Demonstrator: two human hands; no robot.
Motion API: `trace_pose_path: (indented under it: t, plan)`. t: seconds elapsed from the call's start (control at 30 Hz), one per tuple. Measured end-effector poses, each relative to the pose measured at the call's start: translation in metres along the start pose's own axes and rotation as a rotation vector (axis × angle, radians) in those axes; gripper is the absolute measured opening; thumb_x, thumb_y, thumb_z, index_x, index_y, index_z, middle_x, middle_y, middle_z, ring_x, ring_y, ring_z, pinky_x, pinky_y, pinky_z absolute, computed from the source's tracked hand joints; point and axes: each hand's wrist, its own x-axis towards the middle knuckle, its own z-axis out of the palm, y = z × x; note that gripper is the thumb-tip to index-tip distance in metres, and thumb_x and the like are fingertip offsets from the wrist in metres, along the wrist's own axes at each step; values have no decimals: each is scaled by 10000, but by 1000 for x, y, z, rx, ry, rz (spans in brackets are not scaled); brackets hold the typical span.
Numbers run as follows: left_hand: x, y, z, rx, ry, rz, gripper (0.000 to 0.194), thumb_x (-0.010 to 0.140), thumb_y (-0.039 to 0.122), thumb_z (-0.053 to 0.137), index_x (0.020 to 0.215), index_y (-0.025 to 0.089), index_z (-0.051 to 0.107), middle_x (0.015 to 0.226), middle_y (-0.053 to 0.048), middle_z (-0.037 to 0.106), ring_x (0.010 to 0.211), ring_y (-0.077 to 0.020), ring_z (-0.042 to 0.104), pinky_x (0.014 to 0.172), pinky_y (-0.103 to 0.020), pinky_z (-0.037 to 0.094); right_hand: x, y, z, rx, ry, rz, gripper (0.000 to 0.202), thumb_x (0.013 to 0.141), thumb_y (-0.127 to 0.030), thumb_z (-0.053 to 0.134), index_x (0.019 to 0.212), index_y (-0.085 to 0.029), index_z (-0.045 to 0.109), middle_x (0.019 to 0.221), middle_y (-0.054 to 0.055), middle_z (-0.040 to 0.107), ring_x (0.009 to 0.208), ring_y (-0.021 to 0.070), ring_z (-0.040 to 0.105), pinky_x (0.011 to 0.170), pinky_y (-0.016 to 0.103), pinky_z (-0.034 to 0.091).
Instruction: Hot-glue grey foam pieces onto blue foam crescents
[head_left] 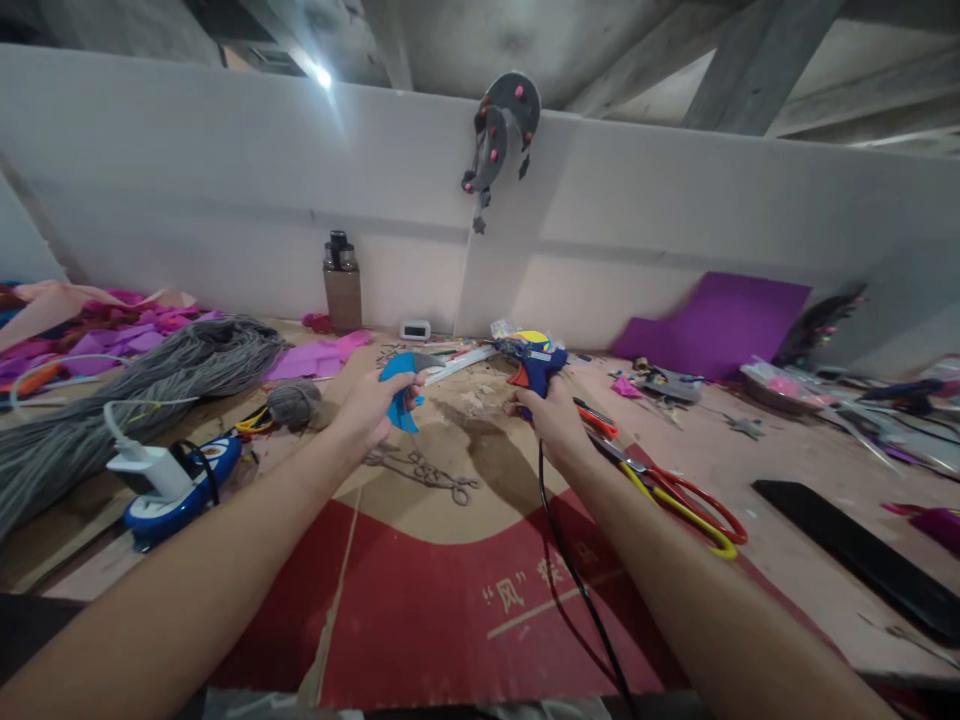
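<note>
My left hand (375,408) is closed on a blue felt piece (400,388) with a curved edge, held up above the cardboard. A dark blue glue gun (541,368) with an orange trigger is gripped in my right hand (556,410); its nozzle points left, toward the blue piece but apart from it. The black cord (559,540) hangs from the gun's handle and runs down over the red print. Below my left hand a thin twisted wire or cord piece (431,472) with loops lies on the cardboard (420,620). My palms hide parts of both held things.
Right of my right hand lie scissors (694,505) with red and yellow handles and a black slab (847,545). On the left are a blue power strip (187,500), grey yarn (172,370) and a small yarn ball (295,403). Purple felt (720,325) leans at the back.
</note>
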Motion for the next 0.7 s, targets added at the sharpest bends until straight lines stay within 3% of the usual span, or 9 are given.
trace_pose_path:
  t: [0.1,0.23,0.47,0.7]
  plan:
    - [-1,-4,1,5,-16,-42,102,644,162,712,687,110,635,641,-36,619,525,-86,540,479,-197,433,-15,-8,2,233,-83,-105,260,755,-246,551,1006,-205,494,954,20,637,640,111,569,527,237,480]
    - [-7,-5,7,10,-6,-95,79,647,123,692,666,107,618,624,-38,610,498,-76,517,472,-197,416,-38,-27,0,155,-178,-143,188,802,-262,547,972,-182,530,709,-31,578,547,102,526,554,254,470]
    - [-13,-8,13,59,19,-106,82,635,111,672,687,102,609,631,-47,634,501,-89,535,475,-209,425,-59,-39,7,43,-231,-182,243,826,-264,519,1053,-184,488,925,45,623,592,108,527,544,261,478]
    - [-14,-6,13,90,19,-116,113,596,117,687,638,118,582,568,-20,593,470,-86,506,457,-208,402,-62,-31,6,-223,-187,-344,293,874,-304,483,1140,-181,494,999,94,607,798,198,588,719,351,494]
